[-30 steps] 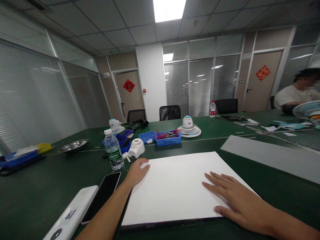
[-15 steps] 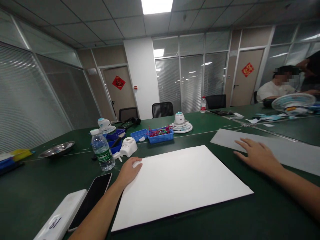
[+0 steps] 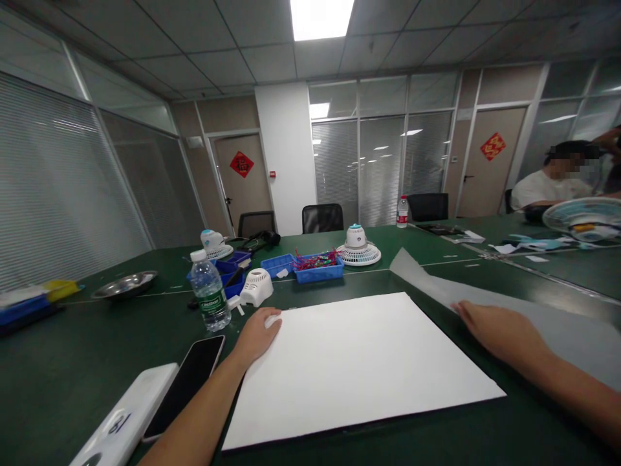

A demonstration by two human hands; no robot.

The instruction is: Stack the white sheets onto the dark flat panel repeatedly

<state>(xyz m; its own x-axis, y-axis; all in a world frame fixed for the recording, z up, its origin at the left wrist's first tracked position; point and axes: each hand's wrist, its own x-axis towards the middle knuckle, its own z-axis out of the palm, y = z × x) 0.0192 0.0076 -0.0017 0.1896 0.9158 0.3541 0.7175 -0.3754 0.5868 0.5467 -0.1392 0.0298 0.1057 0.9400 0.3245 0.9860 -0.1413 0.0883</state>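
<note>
A white rectangular board [image 3: 369, 362] lies flat on the green table in front of me. My left hand [image 3: 259, 333] is at its far left corner, with the fingers curled over the edge and the thumb on top. To the right, my right hand [image 3: 499, 330] pinches the near edge of a thin translucent sheet [image 3: 548, 310]. That sheet is lifted and bent, its far left corner raised off the table. Part of it is hidden behind my right hand and forearm.
Left of the board are a water bottle [image 3: 209, 294], a phone [image 3: 189, 385] and a white case [image 3: 129, 414]. Beyond stand a white fan housing [image 3: 257, 287], a blue tray [image 3: 320, 272] of wires and a small fan [image 3: 358, 249]. A person [image 3: 557, 184] sits at far right.
My right hand has closed on the translucent sheet and raised its edge; before, the fingers were spread over it. The left hand stays at the board's corner. The view has shifted slightly.
</note>
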